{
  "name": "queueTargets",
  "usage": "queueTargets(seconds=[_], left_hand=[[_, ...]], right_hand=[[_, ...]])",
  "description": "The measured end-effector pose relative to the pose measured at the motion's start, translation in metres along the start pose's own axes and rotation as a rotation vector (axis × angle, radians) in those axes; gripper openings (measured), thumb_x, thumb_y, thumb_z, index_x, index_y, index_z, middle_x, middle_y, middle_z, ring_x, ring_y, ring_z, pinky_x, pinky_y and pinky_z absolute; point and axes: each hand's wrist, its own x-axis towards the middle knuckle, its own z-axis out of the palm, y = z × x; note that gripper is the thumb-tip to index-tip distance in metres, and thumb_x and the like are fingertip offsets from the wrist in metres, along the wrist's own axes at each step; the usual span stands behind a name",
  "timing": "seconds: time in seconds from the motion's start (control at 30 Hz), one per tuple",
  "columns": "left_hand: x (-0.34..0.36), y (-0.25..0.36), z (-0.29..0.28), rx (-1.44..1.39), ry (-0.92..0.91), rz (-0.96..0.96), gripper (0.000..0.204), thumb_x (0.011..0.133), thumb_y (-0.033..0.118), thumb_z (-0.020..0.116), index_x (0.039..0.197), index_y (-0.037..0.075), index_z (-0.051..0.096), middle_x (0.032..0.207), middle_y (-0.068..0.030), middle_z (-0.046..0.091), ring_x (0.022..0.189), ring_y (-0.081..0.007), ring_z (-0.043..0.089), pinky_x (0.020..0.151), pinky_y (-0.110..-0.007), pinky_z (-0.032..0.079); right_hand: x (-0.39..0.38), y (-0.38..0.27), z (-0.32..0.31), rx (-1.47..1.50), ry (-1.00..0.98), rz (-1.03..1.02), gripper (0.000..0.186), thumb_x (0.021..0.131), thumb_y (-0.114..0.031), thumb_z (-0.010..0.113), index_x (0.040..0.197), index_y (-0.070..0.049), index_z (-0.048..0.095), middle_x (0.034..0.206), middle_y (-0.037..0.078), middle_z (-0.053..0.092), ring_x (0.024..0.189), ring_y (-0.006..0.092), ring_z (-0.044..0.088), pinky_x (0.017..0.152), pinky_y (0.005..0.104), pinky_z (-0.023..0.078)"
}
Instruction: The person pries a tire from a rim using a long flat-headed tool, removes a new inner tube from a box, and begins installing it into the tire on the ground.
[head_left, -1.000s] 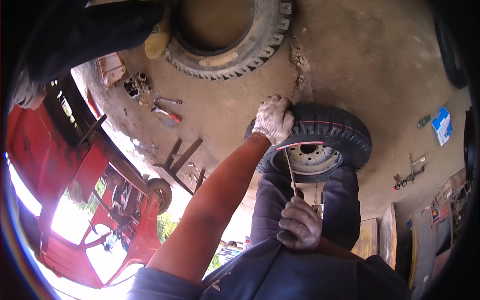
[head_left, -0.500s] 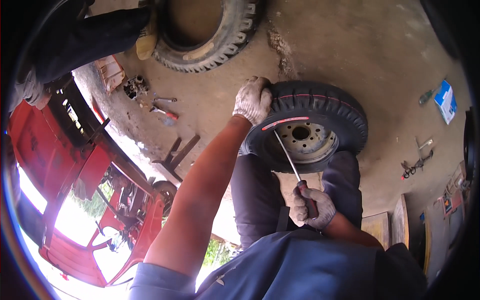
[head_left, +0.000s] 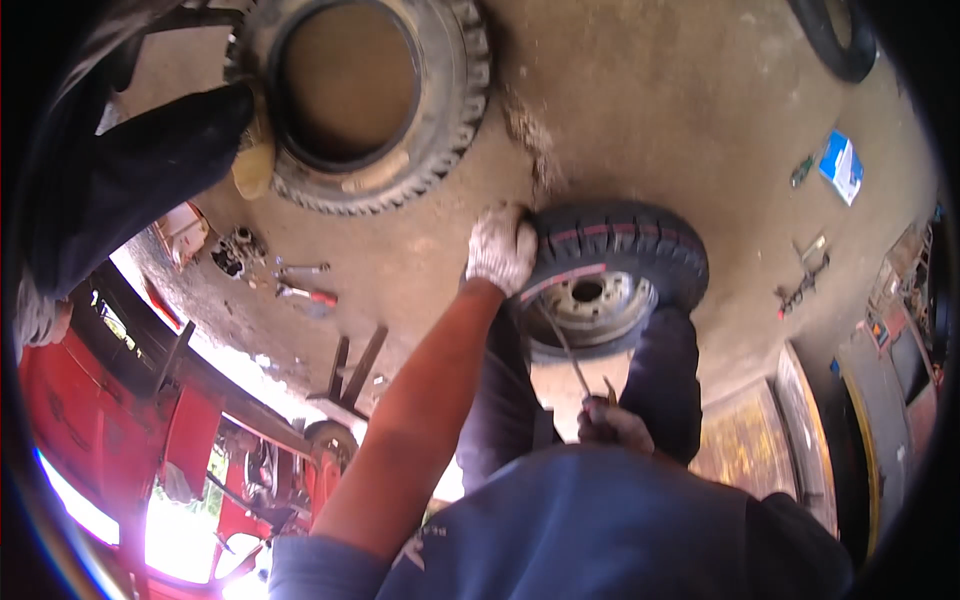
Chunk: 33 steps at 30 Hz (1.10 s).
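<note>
A black tire with a red line around its tread [head_left: 625,238] stands between my knees, on a pale metal wheel rim [head_left: 632,303] with a hub hole in its middle. My left hand [head_left: 502,247], in a whitish knit glove, grips the tire's upper left edge with its fingers curled over the tread. Low in front of my body, my gloved right hand [head_left: 618,428] is closed round the handle of a long screwdriver [head_left: 570,358]. The shaft slants up and left, its tip at the left side of the rim beside the tire's inner edge. Blur hides the exact contact there.
A large worn tire [head_left: 440,150] lies at the upper left, against another person's shoe [head_left: 254,168]. Pliers with red grips [head_left: 308,294] lie left on the floor. A red vehicle [head_left: 80,420] stands far left; a blue and white packet [head_left: 842,167] lies right.
My view has tipped, so the floor and the worn tire show lower. The wheel leans more toward me. My right hand and the screwdriver handle have come down closer to my body.
</note>
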Motion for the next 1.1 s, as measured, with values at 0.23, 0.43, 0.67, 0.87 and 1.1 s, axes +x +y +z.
queueTargets(seconds=[0.23,0.43,0.67,0.87,1.1], left_hand=[[0.006,0.001,-0.003,0.052,-0.022,-0.004,0.032,0.090,0.021,0.057,0.111,0.002,0.071,0.107,-0.0277,0.068,0.106,-0.0488,0.064,0.096,-0.058,0.051],[0.005,-0.007,-0.002,-0.001,-0.018,0.015,0.031,0.091,0.021,0.057,0.111,0.003,0.071,0.111,-0.0251,0.068,0.110,-0.0476,0.062,0.099,-0.056,0.049],[0.001,-0.004,-0.004,0.033,-0.013,0.005,0.034,0.089,0.023,0.058,0.111,0.003,0.074,0.110,-0.0255,0.069,0.111,-0.0466,0.063,0.100,-0.056,0.050],[0.009,-0.018,-0.007,-0.048,0.048,0.064,0.030,0.092,0.023,0.056,0.108,0.003,0.072,0.109,-0.0258,0.069,0.107,-0.0469,0.063,0.098,-0.055,0.051],[0.006,-0.020,-0.001,-0.049,0.045,0.068,0.031,0.093,0.023,0.055,0.109,0.003,0.072,0.110,-0.0266,0.068,0.108,-0.0481,0.063,0.098,-0.056,0.050]], right_hand=[[-0.013,-0.006,0.042,-0.065,0.249,-0.055,0.019,0.103,-0.032,0.065,0.103,-0.015,0.056,0.073,-0.003,0.048,0.058,0.0109,0.043,0.051,0.0288,0.034],[-0.010,-0.006,0.063,0.040,0.234,0.045,0.026,0.102,-0.038,0.065,0.098,-0.013,0.059,0.072,-0.001,0.052,0.060,0.0146,0.049,0.054,0.0319,0.040],[-0.005,-0.018,0.094,0.092,0.406,0.131,0.013,0.106,-0.027,0.063,0.104,-0.015,0.058,0.075,-0.002,0.048,0.066,0.0127,0.051,0.058,0.0305,0.042],[0.001,-0.008,0.108,0.005,0.373,0.011,0.019,0.104,-0.029,0.065,0.118,-0.016,0.060,0.084,0.002,0.061,0.063,0.0152,0.057,0.057,0.0305,0.048],[-0.009,-0.010,0.096,0.079,0.496,0.057,0.017,0.106,-0.026,0.065,0.117,-0.014,0.061,0.086,0.000,0.059,0.065,0.0129,0.055,0.055,0.0276,0.044]])
